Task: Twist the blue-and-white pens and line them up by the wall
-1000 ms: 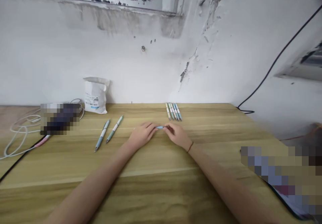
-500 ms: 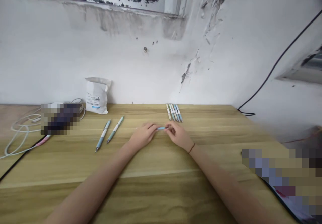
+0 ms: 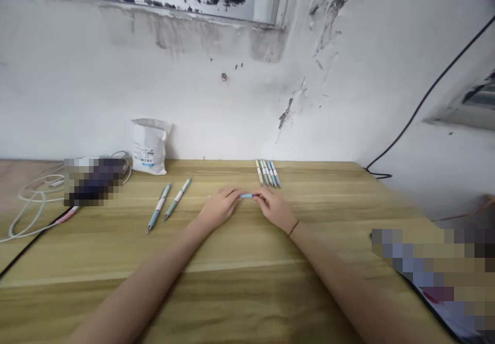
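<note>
In the head view, the left hand (image 3: 219, 208) and right hand (image 3: 277, 209) pinched opposite ends of a short blue pen piece (image 3: 246, 196) over the desk (image 3: 240, 302), probably to steady it. The row of pens (image 3: 268, 173) behind lay side by side, seemingly for order; two loose pens (image 3: 158, 211) lay leftward. The white bag (image 3: 148, 145) bore a barcode label, its print unreadably small.

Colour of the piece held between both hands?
Light blue on the visible part of the held piece; the head view shows it.
</note>
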### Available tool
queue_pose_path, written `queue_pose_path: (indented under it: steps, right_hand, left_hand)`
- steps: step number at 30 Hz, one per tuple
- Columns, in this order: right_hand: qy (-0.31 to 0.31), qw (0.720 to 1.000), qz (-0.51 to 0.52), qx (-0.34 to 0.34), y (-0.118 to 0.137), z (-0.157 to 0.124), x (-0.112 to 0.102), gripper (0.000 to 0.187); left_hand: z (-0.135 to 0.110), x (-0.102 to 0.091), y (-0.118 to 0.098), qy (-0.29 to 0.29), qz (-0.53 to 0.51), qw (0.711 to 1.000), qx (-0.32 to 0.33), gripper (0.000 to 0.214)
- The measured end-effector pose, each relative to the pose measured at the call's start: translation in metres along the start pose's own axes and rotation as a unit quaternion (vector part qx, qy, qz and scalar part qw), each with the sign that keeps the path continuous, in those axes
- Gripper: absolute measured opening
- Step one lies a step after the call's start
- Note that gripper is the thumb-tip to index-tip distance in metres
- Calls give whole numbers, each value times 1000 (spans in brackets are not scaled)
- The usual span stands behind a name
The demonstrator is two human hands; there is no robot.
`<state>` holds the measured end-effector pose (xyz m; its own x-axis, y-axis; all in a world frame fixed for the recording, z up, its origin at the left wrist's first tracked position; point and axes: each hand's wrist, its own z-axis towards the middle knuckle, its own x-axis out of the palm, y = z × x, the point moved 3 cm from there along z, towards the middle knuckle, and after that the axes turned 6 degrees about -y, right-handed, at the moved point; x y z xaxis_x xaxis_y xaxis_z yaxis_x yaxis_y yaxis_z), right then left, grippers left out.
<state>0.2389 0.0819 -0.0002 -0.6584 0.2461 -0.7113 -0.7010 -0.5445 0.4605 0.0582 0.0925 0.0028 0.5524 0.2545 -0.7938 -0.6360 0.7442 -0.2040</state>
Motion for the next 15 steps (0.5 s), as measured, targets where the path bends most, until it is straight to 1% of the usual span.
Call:
queue_pose_path:
  steps: [4,8,11,15]
  right_hand:
    - [15,999,-48,20,0,0,-1,23]
    - [12,999,-46,-11,3,0,-2,20]
    - [11,997,-68,-37,6,0,0,19]
    - [-16,996,-84,-28,7,0,1,22]
  left_hand:
    - [0,1,-1,0,2,1000,5,27]
    - [0,0,1,1,2,1000,-3,29]
    - [0,2,1,2,10,1000,7,29]
    - [2,1,0,-7,20,1000,14,28]
